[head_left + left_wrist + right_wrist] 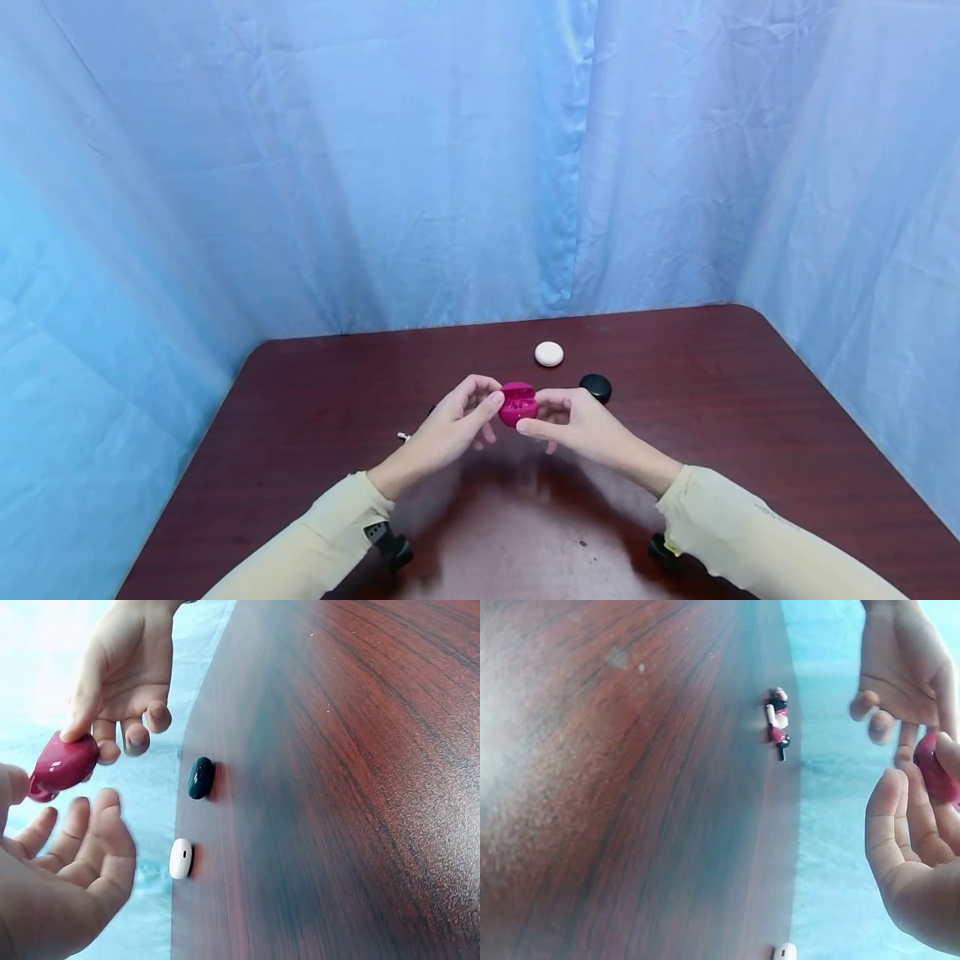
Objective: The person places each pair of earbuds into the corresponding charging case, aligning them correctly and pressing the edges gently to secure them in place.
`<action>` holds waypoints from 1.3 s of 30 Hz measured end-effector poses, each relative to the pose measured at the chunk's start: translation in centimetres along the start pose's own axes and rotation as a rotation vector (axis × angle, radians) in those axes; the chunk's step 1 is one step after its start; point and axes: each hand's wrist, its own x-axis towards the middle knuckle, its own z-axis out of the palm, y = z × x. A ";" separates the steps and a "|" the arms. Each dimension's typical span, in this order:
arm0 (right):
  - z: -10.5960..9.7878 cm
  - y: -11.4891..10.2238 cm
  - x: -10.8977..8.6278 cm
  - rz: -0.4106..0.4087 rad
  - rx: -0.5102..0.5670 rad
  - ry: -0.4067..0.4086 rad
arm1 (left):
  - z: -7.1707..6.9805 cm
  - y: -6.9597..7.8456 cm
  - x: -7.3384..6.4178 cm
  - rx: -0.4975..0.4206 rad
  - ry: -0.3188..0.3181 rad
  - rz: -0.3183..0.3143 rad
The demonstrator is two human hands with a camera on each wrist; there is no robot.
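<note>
A magenta earbud case (518, 412) is held up above the table between both hands, its lid raised and its inside facing the head camera. My left hand (454, 423) pinches its left side, with the thumb near the lid's edge. On the right side, my right hand (588, 427) grips it between thumb and forefinger, the other fingers spread below. The left wrist view shows the case's glossy shell (66, 761) side-on. Whether its recesses hold anything is too small to tell.
A white round case (549, 354) and a black round case (596, 387) lie on the dark wooden table (315, 400) beyond the hands. Several white, black and red earbuds (778, 724) lie together at the left, partly hidden behind my left hand in the head view. Blue curtains (450, 167) surround the table.
</note>
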 end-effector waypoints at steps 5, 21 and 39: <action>-0.6 0.0 -0.2 0.007 0.044 0.015 | -0.5 -0.2 0.0 -0.007 -0.040 -0.036; -1.3 0.6 -0.5 0.040 0.061 0.005 | -5.8 -2.0 -0.1 0.425 -0.043 0.033; -1.4 0.6 -0.3 0.033 0.090 0.019 | -5.3 -6.2 -0.5 1.043 -0.117 0.260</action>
